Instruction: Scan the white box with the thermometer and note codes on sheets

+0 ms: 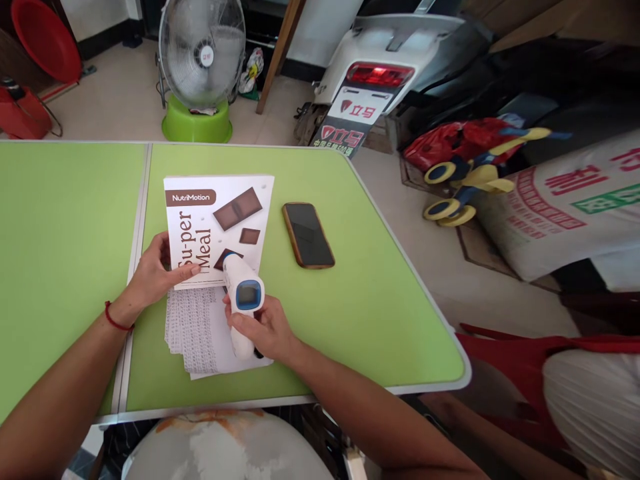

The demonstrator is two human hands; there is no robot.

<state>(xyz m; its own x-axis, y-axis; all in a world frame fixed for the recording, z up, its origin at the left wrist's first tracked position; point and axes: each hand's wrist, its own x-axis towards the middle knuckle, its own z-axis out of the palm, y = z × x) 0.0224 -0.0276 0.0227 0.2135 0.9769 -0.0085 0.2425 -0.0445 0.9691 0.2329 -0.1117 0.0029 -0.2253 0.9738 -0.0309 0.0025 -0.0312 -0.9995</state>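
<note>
A green table [380, 327] with a pale metal rim fills the middle of a tiled room; a seam [142, 200] crosses its left part from near to far. Beyond the far edge, a fan [203, 57] stands on a bright green stool [197, 125], with a red basin [47, 37] to the far left and a white scooter [340, 57] showing a red tail light [380, 75] to the far right. Further right are a red bag [440, 143], a blue and yellow toy [480, 179] with wheels, and a printed sack [545, 220].

On the table, just right of the seam, is a white box [220, 230] lettered "NutriMotion" and "Su-per Meal". The left hand [153, 270], a red bracelet [117, 319] at its wrist, holds the box by its near left edge, thumb on the printed face and the other fingers partly hidden behind. The right hand [267, 327] closes around the handle of a white thermometer [240, 277], whose blue-framed screen [249, 294] faces the wearer; its head overlaps the box's near right corner in view, and contact between them cannot be told. Printed sheets [193, 340] lie fanned on the near side of the box. A dark phone [309, 235] lies to the right, apart from both hands. At the near right, another person's pale clothing [595, 400] shows beside a red chair [525, 373].
</note>
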